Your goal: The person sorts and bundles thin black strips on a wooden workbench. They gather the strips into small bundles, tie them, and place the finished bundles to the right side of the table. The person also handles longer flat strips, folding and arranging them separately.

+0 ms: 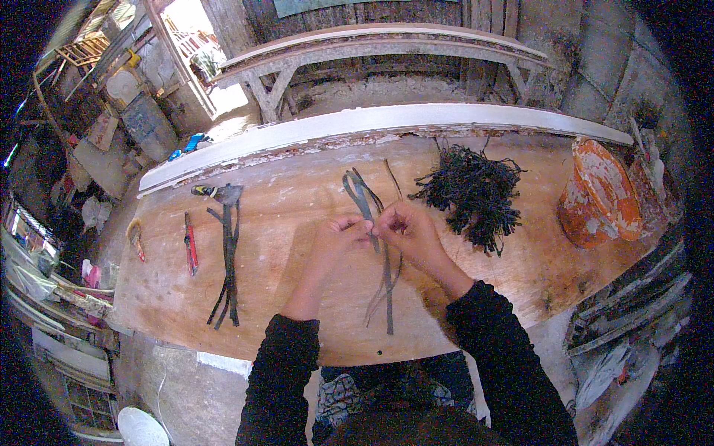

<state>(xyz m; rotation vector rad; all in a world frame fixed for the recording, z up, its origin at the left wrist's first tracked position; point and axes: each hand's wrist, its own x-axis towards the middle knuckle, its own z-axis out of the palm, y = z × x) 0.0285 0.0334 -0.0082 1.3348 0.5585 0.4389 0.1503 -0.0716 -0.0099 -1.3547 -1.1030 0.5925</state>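
Over the middle of the table, my left hand [344,232] and my right hand [409,232] meet, fingers pinched on flat black strips. These strips [358,192] loop up above my fingers, and their tails [388,301] hang down toward the near edge. Where the two hands meet, my fingers hide part of the strips. One thin strip [393,177] lies just beyond my right hand. To the right sits a tangled heap of black knotted strips [476,195]. Left of my hands lie several loose black strips [230,271], their far ends by a putty knife [227,195].
On the wooden table [160,290] lie a red cutter [192,245] and a brush [136,234] at the left. An orange bucket [584,204] smeared with white stands at the right. A long white board [387,119] runs along the far edge, with a bench [387,50] behind.
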